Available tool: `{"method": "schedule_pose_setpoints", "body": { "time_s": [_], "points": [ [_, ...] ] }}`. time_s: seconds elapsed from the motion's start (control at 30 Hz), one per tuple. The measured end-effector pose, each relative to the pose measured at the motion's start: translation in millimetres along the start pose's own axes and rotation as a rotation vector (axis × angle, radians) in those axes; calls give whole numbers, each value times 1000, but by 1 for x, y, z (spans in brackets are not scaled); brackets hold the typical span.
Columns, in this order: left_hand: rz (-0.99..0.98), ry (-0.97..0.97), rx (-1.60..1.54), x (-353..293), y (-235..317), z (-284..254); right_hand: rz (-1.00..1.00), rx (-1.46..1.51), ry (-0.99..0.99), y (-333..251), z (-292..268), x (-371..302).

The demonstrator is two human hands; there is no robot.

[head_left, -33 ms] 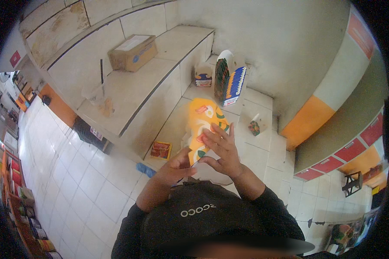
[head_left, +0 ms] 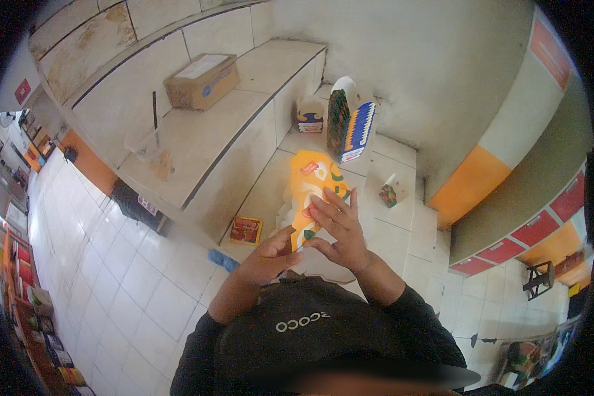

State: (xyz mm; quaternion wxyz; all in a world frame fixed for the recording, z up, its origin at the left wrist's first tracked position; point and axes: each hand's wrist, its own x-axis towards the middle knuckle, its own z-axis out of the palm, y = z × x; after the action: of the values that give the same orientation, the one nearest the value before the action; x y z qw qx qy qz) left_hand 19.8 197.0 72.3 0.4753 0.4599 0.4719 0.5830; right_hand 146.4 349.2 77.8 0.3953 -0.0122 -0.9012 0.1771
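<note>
A yellow printed cardboard food-box blank [head_left: 308, 173] with egg and leaf pictures is tilted in front of my chest. My left hand [head_left: 268, 256] grips its lower left edge, thumb on the near side. My right hand [head_left: 340, 228] lies against its printed face with fingers apart, thumb stretched toward the left hand. White cardboard pieces [head_left: 327, 267] show beneath the hands, partly hidden by them and my dark top. Past the blank stand a stack of dark green and orange cartons [head_left: 338, 125] and a stack of blue and white cartons [head_left: 359, 132].
A small blue and white carton [head_left: 310, 121] stands by the ledge. A small patterned carton [head_left: 388, 194] sits to the right. A red and yellow packet [head_left: 245, 230] lies left of my hands. On the tiled ledge are a brown cardboard box [head_left: 201, 82] and a clear container [head_left: 142, 142].
The yellow blank has turned slightly, its lower edge shifting right with my left hand. My right hand stays nearly in place.
</note>
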Motion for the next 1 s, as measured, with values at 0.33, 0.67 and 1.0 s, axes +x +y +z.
{"method": "schedule_pose_setpoints", "body": {
  "time_s": [0.33, 0.67, 1.0],
  "points": [
    [544, 382, 1017, 15, 2, 2, -51, -35, -92, 0, 4, 2],
    [219, 194, -728, 3, -38, -56, -129, 601, 106, 20, -21, 6],
    [345, 184, 776, 3, -39, -34, -44, 760, -40, 13, -10, 4]
  ]
}}
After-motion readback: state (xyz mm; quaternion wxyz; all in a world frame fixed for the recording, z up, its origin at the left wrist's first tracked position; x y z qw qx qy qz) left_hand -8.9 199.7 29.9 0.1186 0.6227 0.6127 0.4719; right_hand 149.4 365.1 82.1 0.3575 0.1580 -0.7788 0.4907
